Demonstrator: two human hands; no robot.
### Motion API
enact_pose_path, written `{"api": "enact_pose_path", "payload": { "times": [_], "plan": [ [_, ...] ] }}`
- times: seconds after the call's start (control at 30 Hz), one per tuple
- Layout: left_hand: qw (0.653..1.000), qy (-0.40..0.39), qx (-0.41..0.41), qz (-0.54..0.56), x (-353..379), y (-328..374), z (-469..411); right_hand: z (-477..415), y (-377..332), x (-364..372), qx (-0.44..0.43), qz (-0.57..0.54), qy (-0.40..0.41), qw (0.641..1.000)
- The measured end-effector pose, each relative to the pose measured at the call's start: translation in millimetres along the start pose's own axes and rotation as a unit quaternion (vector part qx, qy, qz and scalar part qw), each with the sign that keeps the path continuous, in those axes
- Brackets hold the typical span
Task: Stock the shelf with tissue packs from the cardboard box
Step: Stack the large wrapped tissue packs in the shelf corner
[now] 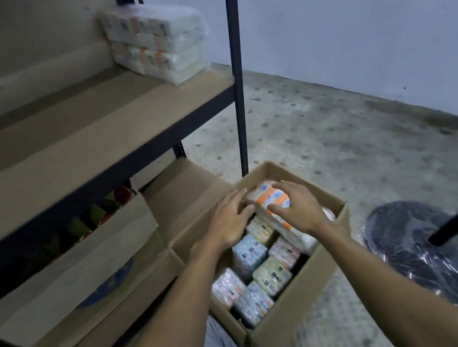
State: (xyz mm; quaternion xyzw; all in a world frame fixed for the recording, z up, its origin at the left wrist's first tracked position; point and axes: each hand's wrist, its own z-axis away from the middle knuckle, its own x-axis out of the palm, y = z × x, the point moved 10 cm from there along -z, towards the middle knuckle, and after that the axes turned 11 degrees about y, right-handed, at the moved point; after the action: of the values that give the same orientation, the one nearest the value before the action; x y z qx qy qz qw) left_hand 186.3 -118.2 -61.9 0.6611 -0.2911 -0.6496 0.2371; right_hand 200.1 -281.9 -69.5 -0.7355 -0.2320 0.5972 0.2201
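Observation:
An open cardboard box (299, 296) stands on the floor at lower centre, holding several pastel tissue packs (266, 269). At its far end lies a white pack with orange bands (270, 199), tilted upward. My left hand (229, 221) rests on that pack's left side with fingers spread. My right hand (295, 208) curves over its top and right side. Both hands touch the pack; it still sits in the box. On the wooden shelf (90, 128) at upper left, wrapped tissue packs (157, 41) are stacked in the back right corner.
Dark metal shelf uprights (238, 82) rise beside the box. Under the shelf stands another cardboard box (81, 269) with coloured goods. A dark plastic-wrapped fan base (430, 259) with a black pole sits on the floor to the right. A pale wall stands behind.

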Motion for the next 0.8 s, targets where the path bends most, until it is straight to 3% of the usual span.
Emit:
{"api": "enact_pose_path", "payload": {
  "times": [0.33, 0.6, 0.8],
  "plan": [
    [0.987, -0.060, -0.122, 0.082, 96.8, -35.2, -22.2, 6.9, 86.7, 27.2, 0.041, 0.142, -0.022, 0.989],
    [0.950, -0.068, -0.244, 0.184, 155.9, -53.5, -30.1, 12.8, 120.5, 41.9, 0.061, 0.183, -0.032, 0.981],
    [0.910, -0.062, -0.290, 0.291, 183.0, -55.7, -24.9, 11.1, 117.6, 39.1, 0.042, 0.184, 0.024, 0.982]
  ]
}}
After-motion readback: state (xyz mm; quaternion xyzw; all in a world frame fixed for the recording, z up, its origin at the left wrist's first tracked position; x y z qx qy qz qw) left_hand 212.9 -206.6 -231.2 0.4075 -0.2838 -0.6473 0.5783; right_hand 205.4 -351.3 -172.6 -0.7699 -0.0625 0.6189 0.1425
